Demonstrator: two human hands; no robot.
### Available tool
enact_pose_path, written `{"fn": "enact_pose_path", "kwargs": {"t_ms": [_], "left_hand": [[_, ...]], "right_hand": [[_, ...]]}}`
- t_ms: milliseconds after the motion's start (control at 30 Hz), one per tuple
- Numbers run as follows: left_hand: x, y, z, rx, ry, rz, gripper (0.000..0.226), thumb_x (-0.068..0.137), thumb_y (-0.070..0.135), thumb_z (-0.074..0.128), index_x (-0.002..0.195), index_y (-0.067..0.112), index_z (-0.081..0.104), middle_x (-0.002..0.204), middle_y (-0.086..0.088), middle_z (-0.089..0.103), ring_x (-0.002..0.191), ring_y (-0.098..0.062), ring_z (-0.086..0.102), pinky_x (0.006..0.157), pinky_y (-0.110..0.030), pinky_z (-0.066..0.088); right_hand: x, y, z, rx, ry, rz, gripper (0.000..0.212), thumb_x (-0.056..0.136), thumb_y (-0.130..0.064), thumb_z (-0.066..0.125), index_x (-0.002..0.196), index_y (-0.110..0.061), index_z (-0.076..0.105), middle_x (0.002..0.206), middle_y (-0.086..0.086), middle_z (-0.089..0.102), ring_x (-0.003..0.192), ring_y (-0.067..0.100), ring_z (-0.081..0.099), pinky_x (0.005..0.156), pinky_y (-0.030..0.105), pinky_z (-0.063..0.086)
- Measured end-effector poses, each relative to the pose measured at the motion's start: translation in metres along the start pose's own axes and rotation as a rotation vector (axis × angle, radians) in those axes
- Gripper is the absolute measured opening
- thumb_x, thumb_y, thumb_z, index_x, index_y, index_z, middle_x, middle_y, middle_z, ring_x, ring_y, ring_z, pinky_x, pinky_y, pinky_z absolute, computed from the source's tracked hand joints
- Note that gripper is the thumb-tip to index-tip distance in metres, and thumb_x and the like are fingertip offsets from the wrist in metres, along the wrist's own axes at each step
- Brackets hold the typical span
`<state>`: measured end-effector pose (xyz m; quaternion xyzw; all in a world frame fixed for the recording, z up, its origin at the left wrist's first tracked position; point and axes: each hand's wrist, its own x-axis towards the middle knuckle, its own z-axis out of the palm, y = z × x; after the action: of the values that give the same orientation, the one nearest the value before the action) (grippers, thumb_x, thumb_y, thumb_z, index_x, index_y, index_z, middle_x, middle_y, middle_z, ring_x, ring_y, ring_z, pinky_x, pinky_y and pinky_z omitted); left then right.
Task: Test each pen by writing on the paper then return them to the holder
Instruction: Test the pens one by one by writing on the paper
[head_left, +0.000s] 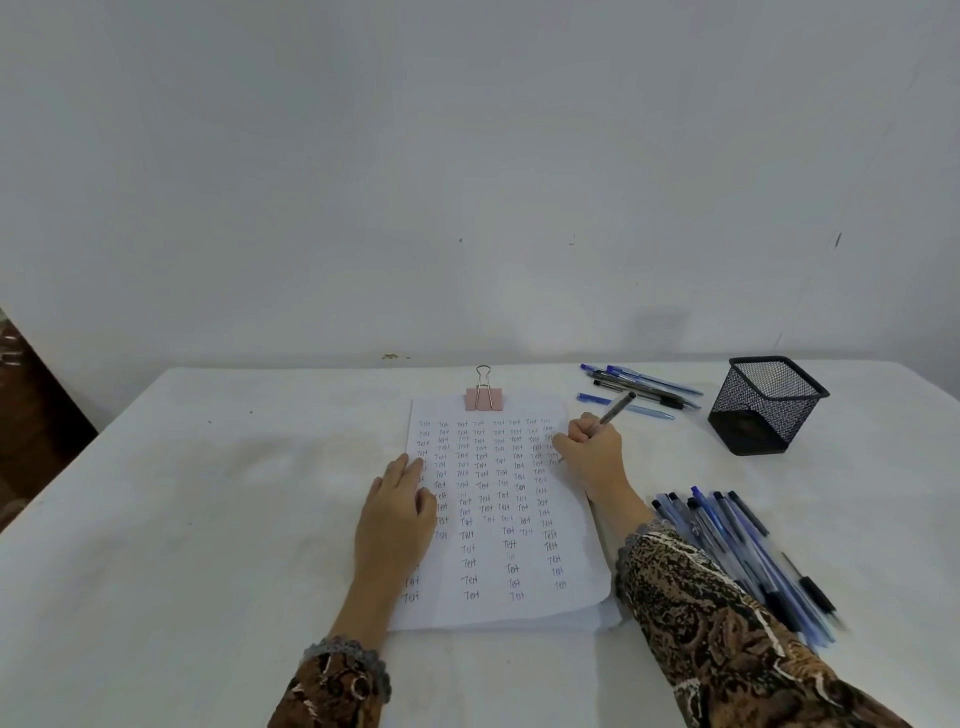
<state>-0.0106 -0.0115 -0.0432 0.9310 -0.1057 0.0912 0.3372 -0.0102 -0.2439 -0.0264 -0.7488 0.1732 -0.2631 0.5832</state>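
Note:
A white sheet of paper (493, 608) filled with rows of the handwritten word "Test" lies in the middle of the table. My left hand (397, 514) lies flat on its left edge, fingers straight. My right hand (589, 449) grips a grey pen (618, 408) with its tip down at the paper's right edge. A black mesh pen holder (766, 410) stands at the right, nothing visible inside. Several blue and black pens (639, 387) lie behind the paper, and a bigger heap of pens (748, 545) lies beside my right forearm.
A pink binder clip (484, 397) clamps the top of the paper stack. A white cloth covers the table (208, 493), which ends at a white wall. Dark wooden furniture (31, 415) stands off the table's left edge.

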Motion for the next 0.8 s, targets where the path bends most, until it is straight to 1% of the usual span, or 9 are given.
{"fn": "enact_pose_path", "kwargs": {"t_ms": [100,200,267,333,400,500,567,633,800], "left_hand": [[-0.001,-0.001,0.000,0.001,-0.007,-0.011,0.041,0.091,0.012,0.045,0.132,0.009,0.049,0.145,-0.005,0.040,0.130,-0.021,0.039,0.108,-0.034,0.030],[0.000,-0.001,0.000,0.001,-0.003,-0.006,0.041,0.091,0.012,0.044,0.132,0.009,0.049,0.145,-0.005,0.039,0.130,-0.020,0.038,0.108,-0.033,0.029],[0.000,-0.001,0.000,0.006,-0.009,-0.004,0.041,0.092,0.012,0.044,0.133,0.010,0.048,0.145,-0.005,0.039,0.130,-0.021,0.038,0.107,-0.032,0.029],[-0.001,0.000,0.000,0.005,-0.019,-0.011,0.042,0.092,0.014,0.043,0.134,0.011,0.047,0.146,-0.003,0.038,0.131,-0.021,0.036,0.108,-0.031,0.028],[-0.001,0.000,-0.001,0.006,-0.020,-0.022,0.042,0.093,0.015,0.042,0.135,0.013,0.046,0.147,-0.003,0.036,0.132,-0.021,0.034,0.108,-0.031,0.027],[-0.001,0.000,0.000,0.017,-0.026,-0.026,0.042,0.093,0.016,0.042,0.135,0.014,0.046,0.147,-0.002,0.036,0.132,-0.021,0.034,0.109,-0.031,0.027],[-0.001,0.000,-0.001,0.019,-0.032,-0.031,0.042,0.094,0.017,0.041,0.136,0.015,0.045,0.147,0.000,0.035,0.133,-0.021,0.033,0.108,-0.031,0.028],[-0.002,0.000,-0.002,0.025,-0.040,-0.034,0.043,0.094,0.018,0.040,0.137,0.015,0.043,0.148,0.001,0.034,0.133,-0.020,0.032,0.109,-0.031,0.027],[-0.001,0.001,-0.003,0.039,-0.061,-0.033,0.044,0.095,0.020,0.038,0.138,0.016,0.041,0.149,0.002,0.032,0.134,-0.019,0.031,0.110,-0.032,0.027]], "right_hand": [[-0.001,0.002,-0.001,-0.005,0.020,0.017,0.051,0.071,0.014,0.053,0.050,-0.020,0.020,0.054,-0.002,0.022,0.051,0.006,0.020,0.056,0.012,0.031],[-0.003,0.001,0.000,-0.005,-0.012,-0.026,0.052,0.071,0.016,0.053,0.051,-0.019,0.019,0.056,-0.001,0.020,0.049,0.005,0.021,0.064,-0.001,0.030],[-0.004,-0.002,0.000,-0.005,-0.009,-0.007,0.053,0.072,0.016,0.051,0.052,-0.020,0.018,0.054,-0.002,0.017,0.054,0.006,0.018,0.069,0.005,0.031],[-0.002,-0.002,-0.002,0.082,-0.003,0.087,0.053,0.074,0.014,0.052,0.051,-0.022,0.020,0.049,-0.006,0.020,0.050,0.010,0.018,0.055,0.015,0.029],[0.001,-0.004,-0.007,0.284,0.012,0.225,0.052,0.080,0.012,0.053,0.054,-0.021,0.023,0.042,-0.009,0.022,0.036,0.008,0.019,0.038,0.016,0.020],[0.000,-0.020,-0.016,0.444,-0.033,0.327,0.039,0.095,-0.017,0.053,0.063,-0.018,0.030,0.038,-0.008,0.029,0.027,0.006,0.025,0.032,0.012,0.016],[-0.004,-0.025,-0.015,0.481,-0.079,0.387,0.034,0.098,-0.043,0.038,0.074,-0.018,0.037,0.038,-0.006,0.035,0.027,0.006,0.027,0.034,0.013,0.016],[-0.009,-0.024,-0.011,0.608,-0.030,0.474,0.040,0.097,-0.053,0.025,0.084,-0.018,0.040,0.036,-0.003,0.036,0.027,0.008,0.027,0.035,0.014,0.018],[-0.021,-0.016,-0.009,1.035,0.117,0.553,0.031,0.102,-0.030,0.033,0.083,-0.013,0.050,0.050,-0.002,0.046,0.042,0.012,0.037,0.044,0.021,0.032]]}}
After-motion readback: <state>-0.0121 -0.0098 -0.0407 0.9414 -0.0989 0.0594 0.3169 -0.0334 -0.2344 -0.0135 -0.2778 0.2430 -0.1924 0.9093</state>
